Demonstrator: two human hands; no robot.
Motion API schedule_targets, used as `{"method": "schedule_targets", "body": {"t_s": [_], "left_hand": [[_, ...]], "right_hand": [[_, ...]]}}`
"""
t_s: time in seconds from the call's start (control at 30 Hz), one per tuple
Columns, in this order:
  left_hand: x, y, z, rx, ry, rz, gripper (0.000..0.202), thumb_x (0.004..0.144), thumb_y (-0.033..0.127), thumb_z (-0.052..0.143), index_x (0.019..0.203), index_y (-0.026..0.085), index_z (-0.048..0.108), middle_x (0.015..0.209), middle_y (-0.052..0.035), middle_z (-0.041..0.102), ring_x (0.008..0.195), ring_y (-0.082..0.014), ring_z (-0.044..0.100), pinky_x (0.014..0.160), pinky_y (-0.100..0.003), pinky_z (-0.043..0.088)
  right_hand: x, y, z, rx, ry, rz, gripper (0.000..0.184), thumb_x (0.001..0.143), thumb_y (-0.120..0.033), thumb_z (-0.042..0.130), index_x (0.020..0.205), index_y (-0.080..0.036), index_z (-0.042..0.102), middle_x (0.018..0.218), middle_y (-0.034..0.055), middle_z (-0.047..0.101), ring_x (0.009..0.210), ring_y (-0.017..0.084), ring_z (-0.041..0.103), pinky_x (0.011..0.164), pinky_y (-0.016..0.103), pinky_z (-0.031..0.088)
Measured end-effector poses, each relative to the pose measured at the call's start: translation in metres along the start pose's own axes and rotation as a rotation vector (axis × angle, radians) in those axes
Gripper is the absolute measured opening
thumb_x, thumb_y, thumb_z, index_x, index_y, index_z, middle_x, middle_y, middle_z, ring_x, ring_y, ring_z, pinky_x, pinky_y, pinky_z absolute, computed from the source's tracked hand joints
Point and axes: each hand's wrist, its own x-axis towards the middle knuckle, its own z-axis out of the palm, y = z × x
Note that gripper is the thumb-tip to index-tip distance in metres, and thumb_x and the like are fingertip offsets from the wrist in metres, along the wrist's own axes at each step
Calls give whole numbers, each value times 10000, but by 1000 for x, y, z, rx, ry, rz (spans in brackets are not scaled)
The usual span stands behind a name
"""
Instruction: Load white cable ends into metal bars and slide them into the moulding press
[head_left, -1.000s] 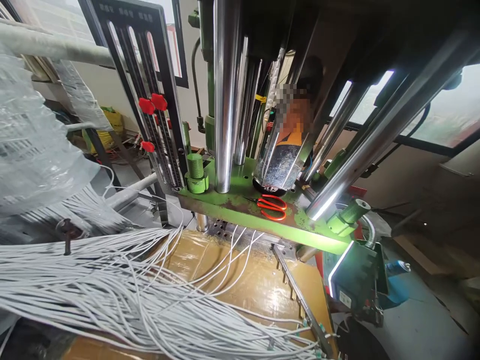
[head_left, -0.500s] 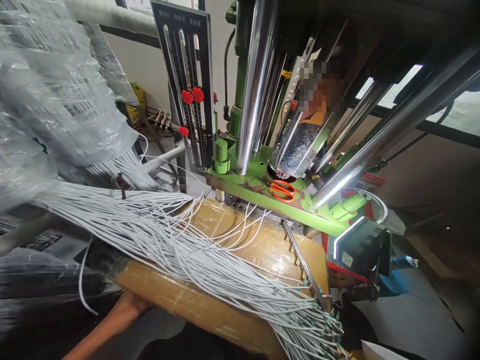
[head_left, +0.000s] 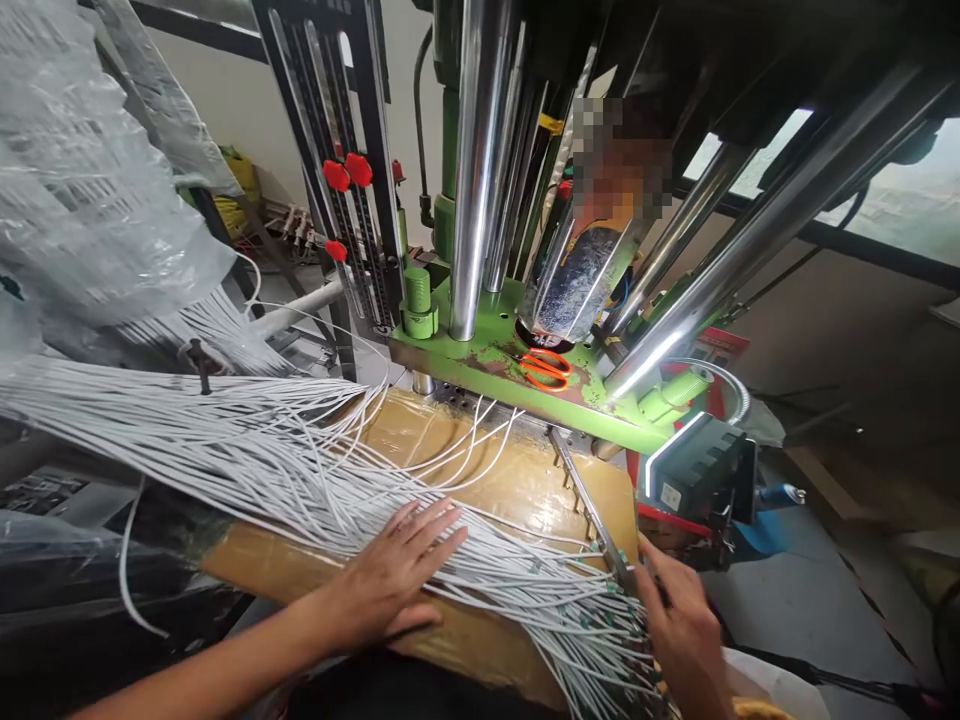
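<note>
A thick bundle of white cables (head_left: 225, 450) fans from the left across a brown tape-covered board (head_left: 525, 485). My left hand (head_left: 397, 585) lies flat on the cables near the board's front edge, fingers spread, holding nothing. My right hand (head_left: 682, 630) is at the board's right corner, fingertips against the green-tipped cable ends (head_left: 600, 610) and the near end of a thin metal pin bar (head_left: 589, 515). Its fingers are curled, and whether they grip anything is hidden.
Right behind the board stands a green press plate (head_left: 487, 355) with chrome columns (head_left: 472, 170) and orange scissors (head_left: 546, 368). A black lit box (head_left: 697, 470) juts out at the right. Plastic-wrapped cable bundles (head_left: 90, 200) hang at the left. Another person (head_left: 585, 270) stands behind the machine.
Both my hands have come into view: the left arm rose from below the board and the hand settled on the cables, and the right hand appeared at the cable ends. The view shifted slightly.
</note>
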Motion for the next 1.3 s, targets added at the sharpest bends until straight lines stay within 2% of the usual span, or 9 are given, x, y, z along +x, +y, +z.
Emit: {"method": "schedule_targets", "body": {"t_s": [0.13, 0.23, 0.4, 0.5, 0.6, 0.77, 0.93, 1.1, 1.3], "left_hand": [[65, -20, 16, 30, -74, 284, 476, 900, 346, 581, 1326, 152, 493, 1208, -138, 624, 1124, -280, 559, 971, -424, 442], [88, -23, 30, 76, 11, 374, 346, 932, 158, 484, 1275, 154, 526, 1081, -125, 659, 1026, -246, 593, 871, -379, 481], [103, -18, 34, 26, 145, 469, 261, 940, 140, 450, 1163, 140, 587, 1190, -136, 621, 1029, -238, 577, 853, -360, 479], [101, -16, 19, -161, 119, 330, 228, 947, 169, 458, 1105, 166, 622, 952, -84, 666, 918, -211, 576, 771, -311, 459], [96, -20, -4, -501, 1, -6, 229, 962, 251, 450, 973, 184, 669, 757, -27, 621, 753, -164, 548, 694, -271, 417], [96, -30, -21, -1141, -442, -495, 349, 936, 442, 428, 873, 151, 611, 675, 13, 563, 478, -95, 418, 461, -223, 302], [101, -27, -12, -977, -314, -344, 356, 890, 368, 482, 599, 163, 477, 659, 15, 475, 674, -141, 464, 624, -246, 339], [102, -23, -13, -917, -297, -433, 342, 914, 358, 401, 666, 162, 531, 625, 20, 495, 630, -138, 451, 610, -253, 330], [101, -17, -22, -821, -183, -485, 322, 931, 369, 366, 788, 164, 569, 643, 5, 513, 527, -133, 523, 523, -243, 371]], "right_hand": [[52, -9, 25, 53, -310, -23, 590, 851, -338, 465, 1388, -546, 337, 1318, 43, 589, 1221, 313, 529, 983, 501, 428], [78, -14, 27, 102, -343, -72, 588, 839, -304, 460, 1390, -496, 383, 1318, 39, 592, 1252, 271, 516, 1000, 432, 430], [116, -34, 38, 130, -304, -132, 460, 854, -259, 413, 1272, -220, 600, 1191, 118, 654, 1160, 293, 559, 1022, 491, 404], [115, -69, 45, 180, -337, -160, 402, 893, -348, 457, 1221, -188, 628, 1135, 111, 667, 1096, 255, 584, 992, 428, 440], [91, -99, 42, 209, -501, -189, 547, 832, -388, 609, 1354, -259, 508, 1000, 44, 720, 882, 212, 663, 825, 329, 527], [62, -69, 17, 4, -543, 23, 444, 898, -318, 429, 1297, -184, 571, 1170, 124, 689, 1077, 282, 638, 918, 406, 490], [45, -19, 5, -224, -351, -30, 409, 843, -287, 495, 1229, -255, 630, 1177, 83, 686, 1082, 283, 627, 915, 441, 493], [17, -45, 20, -113, 25, -82, 392, 845, -379, 567, 1194, -217, 646, 1122, 122, 687, 1050, 311, 625, 915, 480, 486], [-3, -121, 68, 462, -288, 120, 373, 896, -489, 472, 904, -222, 732, 688, 58, 686, 578, 191, 621, 577, 310, 506]]}}
